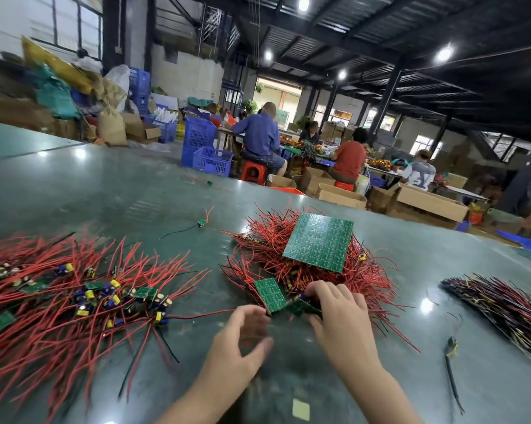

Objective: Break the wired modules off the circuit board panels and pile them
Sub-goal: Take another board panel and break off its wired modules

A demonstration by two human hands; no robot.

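Right hand [339, 313] grips one small panel piece [302, 307] — left hand [243, 335] released, beside a second piece [269, 293].

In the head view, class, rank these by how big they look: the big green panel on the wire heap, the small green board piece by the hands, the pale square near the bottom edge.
1. Big green panel, though farthest away.
2. Small board piece.
3. Pale square, though nearest the camera.
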